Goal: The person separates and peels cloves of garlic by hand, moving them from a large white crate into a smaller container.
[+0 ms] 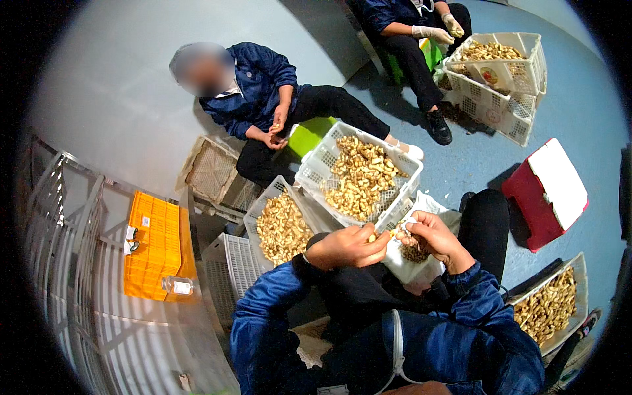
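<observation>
My left hand [348,247] pinches a small pale-yellow mushroom piece [372,238] between its fingertips. Close beside it, my right hand [439,239] grips a small white object [408,224], partly hidden by the fingers, whose kind I cannot tell. More pale bits show at the right fingertips. Beneath both hands a white plastic bag [447,223] holds brown trimmings [414,253]. Just beyond the hands stands a white lattice crate [318,173] with brownish-yellow mushrooms [363,177] in it. Left of that, a second white crate [251,222] holds more mushrooms [282,229].
A co-worker [256,81] sits opposite; another with gloved hands [437,33] sits by stacked crates [533,74]. A red-and-white stool [545,197] stands right, above a mushroom crate [583,291]. At left, a metal table bears an orange crate [153,247] and a clear jar [177,285].
</observation>
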